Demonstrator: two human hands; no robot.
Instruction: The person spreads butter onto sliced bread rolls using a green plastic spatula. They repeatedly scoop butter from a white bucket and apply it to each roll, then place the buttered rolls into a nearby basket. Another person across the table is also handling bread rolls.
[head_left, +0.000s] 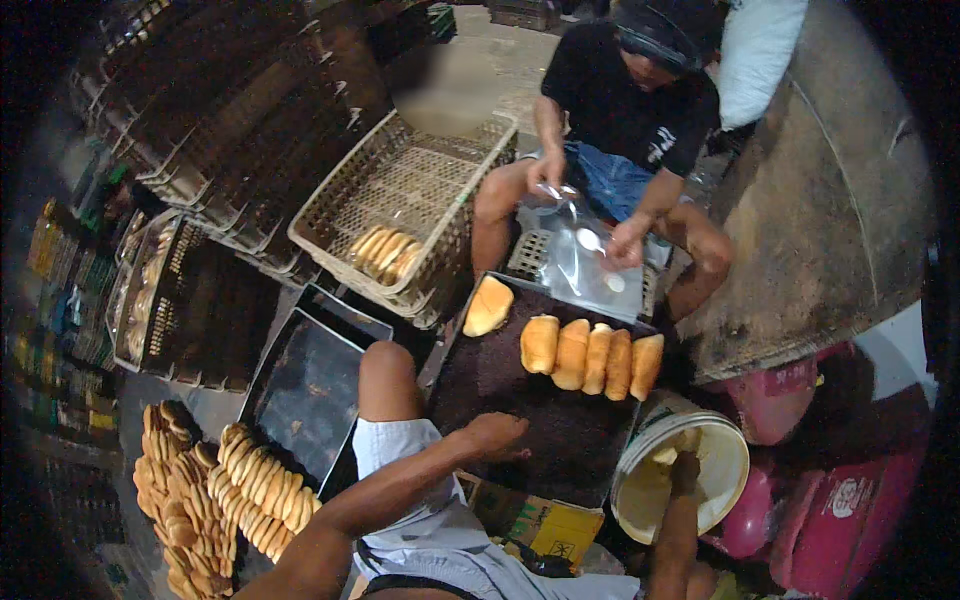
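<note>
My left hand (499, 435) hovers over a dark baking tray (480, 382); its fingers are curled and whether they hold anything cannot be made out. My right hand (685, 471) reaches into a white plastic bucket (731, 457) with a pale creamy substance inside; a pale lump (664, 455) lies at its fingertips. A row of several golden bread rolls (598, 358) lies along the tray's far right side. One bread piece (488, 305) lies apart from them in the far left corner.
Opposite sits a person (630, 97) handling clear plastic bags (577, 262). A plastic crate (330, 262) holds several rolls. Rows of bread (262, 487) lie at lower left beside a dark empty tray (304, 382). Pink sacks (832, 517) are right of the bucket, a cardboard box (517, 510) below the tray.
</note>
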